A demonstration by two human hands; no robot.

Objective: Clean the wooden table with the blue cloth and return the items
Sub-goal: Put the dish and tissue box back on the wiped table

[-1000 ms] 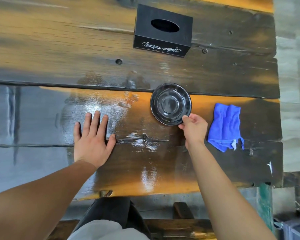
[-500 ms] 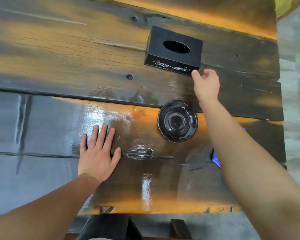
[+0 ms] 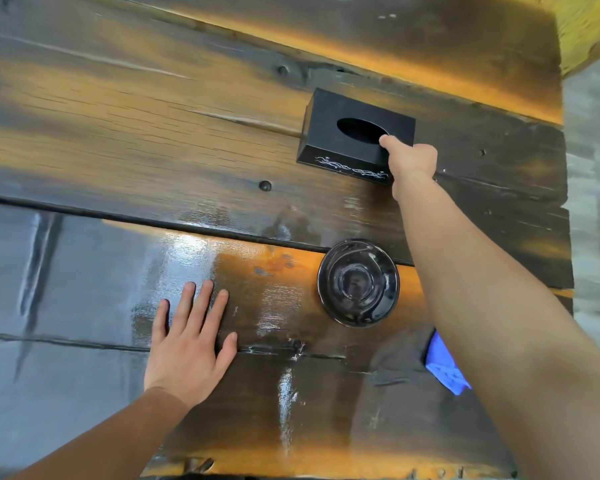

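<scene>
While left hand lies flat | right hand grips tissue box

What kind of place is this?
Probably a cafe or eatery, though it could be a home: a rustic plank table holds a black tissue box and a small black dish.

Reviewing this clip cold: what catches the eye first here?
The right hand gripping the near right corner of the black rectangular tissue box, far on the glossy dark wooden table. Nearer, a round black glass dish sits right of the flat left hand, and a blue cloth peeks out beside the right forearm.
</scene>
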